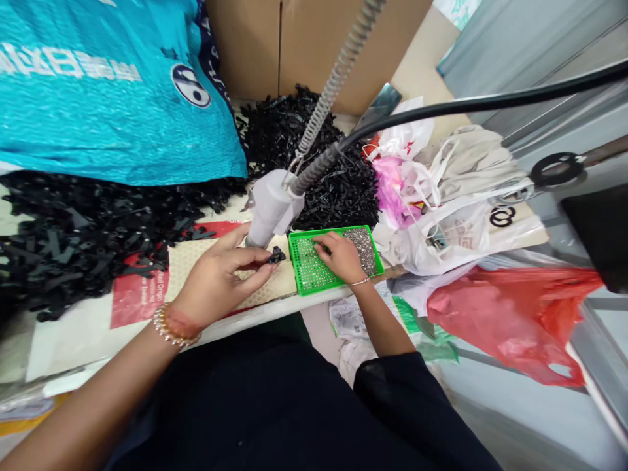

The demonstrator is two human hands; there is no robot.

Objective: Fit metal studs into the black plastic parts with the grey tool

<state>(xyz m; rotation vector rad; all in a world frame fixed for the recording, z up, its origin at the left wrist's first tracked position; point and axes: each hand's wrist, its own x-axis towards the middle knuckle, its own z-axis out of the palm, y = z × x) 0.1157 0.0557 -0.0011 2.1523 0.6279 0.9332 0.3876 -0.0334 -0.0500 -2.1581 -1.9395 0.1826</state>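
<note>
My left hand pinches a small black plastic part between thumb and fingers, over a beige honeycomb-patterned pad. Just behind its fingers hangs a pale grey electric screwdriver; its lower tip is hidden by the hand. To the right, my right hand reaches over a green tray, fingers curled together above a plate with rows of small holes. Whatever those fingertips hold is too small to make out. Loose small metal screws fill the tray's right end.
Piles of black plastic parts spread left and behind the screwdriver. A blue sack lies on them. A coil spring and a black cable run from the screwdriver. Plastic bags and a red bag crowd the right.
</note>
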